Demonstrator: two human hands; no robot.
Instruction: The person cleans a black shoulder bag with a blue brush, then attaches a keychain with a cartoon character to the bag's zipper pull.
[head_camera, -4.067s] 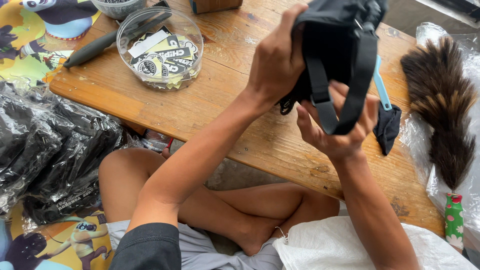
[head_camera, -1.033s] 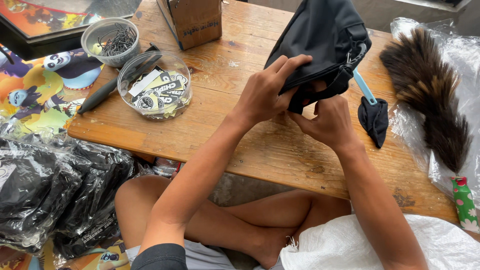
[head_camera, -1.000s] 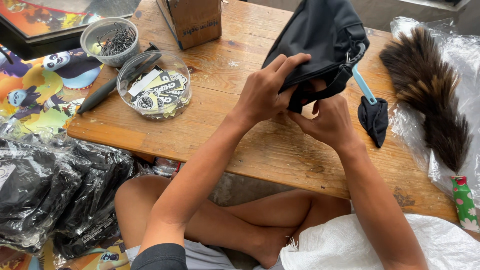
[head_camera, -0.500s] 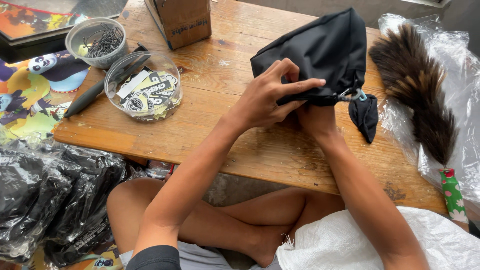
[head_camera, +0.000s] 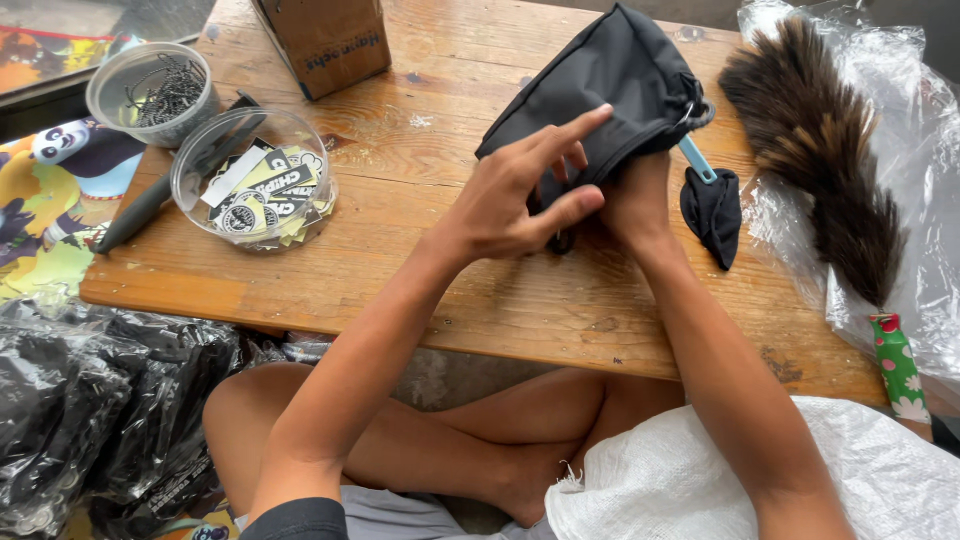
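A black fabric bag lies on the low wooden table, with a metal ring at its right end. My left hand rests on the bag's near edge, index finger stretched out over the cloth, thumb and fingers pinching the fabric. My right hand is tucked under the bag's lower side, its fingers hidden in the cloth. Just right of it lies a small black fabric piece with a light blue strip.
A clear bowl of printed labels and a smaller bowl of metal clips stand at the left, with a dark tool between them. A cardboard box sits at the back. A feather duster lies on plastic at right. Black plastic-wrapped packs lie lower left. A white sack covers my lap.
The bag has come down from in front of me onto the table. Both hands followed it, and my left hand now lies on top with the index finger extended.
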